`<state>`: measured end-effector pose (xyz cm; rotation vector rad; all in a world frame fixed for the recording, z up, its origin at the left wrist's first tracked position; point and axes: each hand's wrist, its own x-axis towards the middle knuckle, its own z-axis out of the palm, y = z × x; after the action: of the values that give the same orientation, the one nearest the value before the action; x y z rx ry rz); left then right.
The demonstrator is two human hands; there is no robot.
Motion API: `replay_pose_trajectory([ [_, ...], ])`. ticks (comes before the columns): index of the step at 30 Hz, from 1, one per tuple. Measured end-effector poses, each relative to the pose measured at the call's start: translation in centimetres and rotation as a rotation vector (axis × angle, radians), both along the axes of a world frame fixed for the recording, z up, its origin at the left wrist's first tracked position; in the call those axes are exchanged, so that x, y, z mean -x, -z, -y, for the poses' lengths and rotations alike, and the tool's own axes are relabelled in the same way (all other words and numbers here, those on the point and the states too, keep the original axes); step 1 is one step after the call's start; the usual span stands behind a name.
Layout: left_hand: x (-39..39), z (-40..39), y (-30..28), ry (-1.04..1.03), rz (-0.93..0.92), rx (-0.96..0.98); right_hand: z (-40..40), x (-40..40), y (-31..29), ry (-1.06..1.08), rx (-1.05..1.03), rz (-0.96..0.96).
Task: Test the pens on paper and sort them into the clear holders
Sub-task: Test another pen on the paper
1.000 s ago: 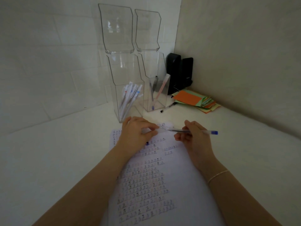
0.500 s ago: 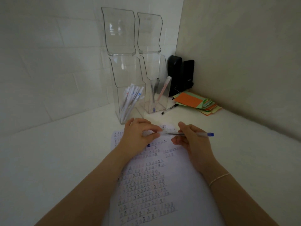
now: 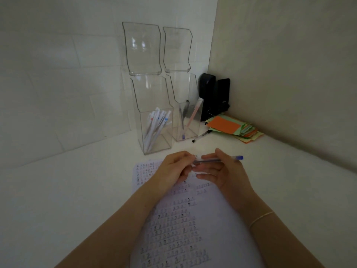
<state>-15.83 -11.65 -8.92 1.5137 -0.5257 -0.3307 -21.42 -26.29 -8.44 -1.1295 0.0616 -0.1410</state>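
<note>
Both hands meet over the top of a white paper sheet [image 3: 193, 229] covered in rows of small marks. My right hand [image 3: 222, 171] holds a clear pen with a blue end [image 3: 218, 160] level, blue end pointing right. My left hand [image 3: 173, 169] pinches the pen's left end; whether it grips a cap or the tip is hidden by the fingers. Behind stand two clear holders with raised lids: the left holder [image 3: 154, 120] contains several white pens, the right holder [image 3: 188, 118] has a pink pen and a dark one.
A black-capped pen [image 3: 201, 136] lies on the white table by the right holder. A stack of orange and green paper notes [image 3: 231, 127] sits in the back right corner, in front of two black upright objects [image 3: 214, 93]. Walls close the back and right.
My hands have drawn closer together, and the pen has slid left so that less of it shows between them. The view has shifted down slightly.
</note>
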Motion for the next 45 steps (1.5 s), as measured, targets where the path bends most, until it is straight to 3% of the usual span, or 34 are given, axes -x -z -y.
replay_pose_trajectory([
  [15,0.0,0.4,0.0,-0.052,0.021,0.014,-0.7,-0.7,0.2,0.066,0.041,0.003],
  [18,0.0,0.2,-2.0,-0.153,0.093,0.016,-1.1,-0.7,-0.6,0.107,0.029,-0.066],
  [21,-1.7,-1.4,-6.4,-0.403,0.303,-0.003,0.0,-2.5,-2.4,0.206,-0.083,-0.156],
  [22,-2.7,-2.1,-8.3,-0.518,0.406,-0.060,0.5,-3.6,-2.8,0.254,0.013,-0.161],
  [23,-3.8,-2.5,-10.2,-0.596,0.528,-0.153,1.0,-4.9,-3.0,0.308,0.250,-0.158],
  [25,-6.1,-2.4,-13.6,-0.611,0.761,-0.407,2.0,-7.5,-2.8,0.346,0.987,-0.101],
  [27,-8.4,-1.3,-15.8,-0.563,0.954,-0.691,2.5,-10.1,-2.0,0.191,1.675,-0.002],
  [29,-10.9,0.3,-17.0,-0.500,1.126,-0.920,2.6,-11.8,-1.6,0.046,2.046,0.017],
  [31,-13.0,1.6,-17.7,-0.416,1.190,-1.102,2.3,-13.0,-1.4,0.022,2.183,0.040],
  [36,-16.0,4.3,-18.4,-0.159,1.071,-1.297,2.1,-14.2,-0.9,-0.072,2.339,0.120],
  [40,-16.9,5.6,-18.0,0.109,0.775,-1.390,2.5,-13.8,-1.4,-0.179,2.466,0.253],
  [43,-17.5,6.2,-17.1,0.161,0.688,-1.468,2.8,-12.9,-2.2,-0.107,2.395,0.556],
  [45,-17.4,6.0,-17.0,0.092,0.758,-1.454,3.2,-12.1,-2.7,0.083,2.183,0.710],
])
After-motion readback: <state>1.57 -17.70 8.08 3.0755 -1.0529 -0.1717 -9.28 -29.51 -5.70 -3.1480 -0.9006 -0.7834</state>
